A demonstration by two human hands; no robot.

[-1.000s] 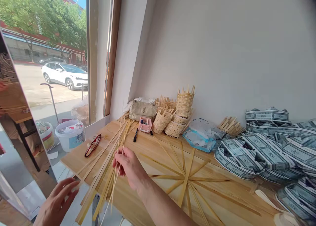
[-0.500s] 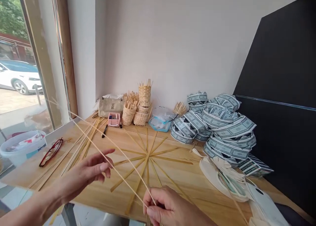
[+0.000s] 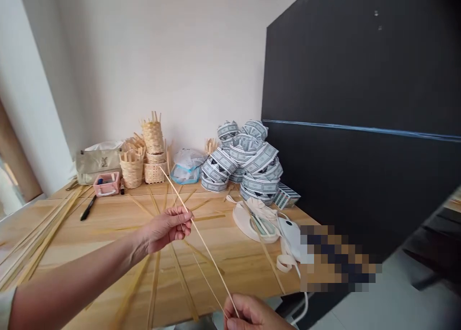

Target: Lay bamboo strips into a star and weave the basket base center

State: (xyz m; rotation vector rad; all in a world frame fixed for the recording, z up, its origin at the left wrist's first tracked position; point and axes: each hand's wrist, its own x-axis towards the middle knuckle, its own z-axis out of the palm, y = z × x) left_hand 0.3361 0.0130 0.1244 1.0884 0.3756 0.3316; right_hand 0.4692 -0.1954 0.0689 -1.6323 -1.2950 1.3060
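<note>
- Head view: left hand (image 3: 168, 230) has a thin strip (image 3: 213, 262) pinched partway along, right hand (image 3: 255, 313) grips its lower stretch.
- Strip slants over the surface (image 3: 247, 272), above those laid-out slats (image 3: 209, 217).
- Imo it's the strip-guiding step; next move probably calls for a light grip and no kinks.

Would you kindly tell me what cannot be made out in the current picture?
In the head view:
- Thin strips: lower ends, hidden by the right hand, itself cut off by the bottom edge.
- Flat strips: their crossing, hidden by the left hand.
- Wooden table: right end, masked by pixelation.
- Striped box: printing, too small.
</note>
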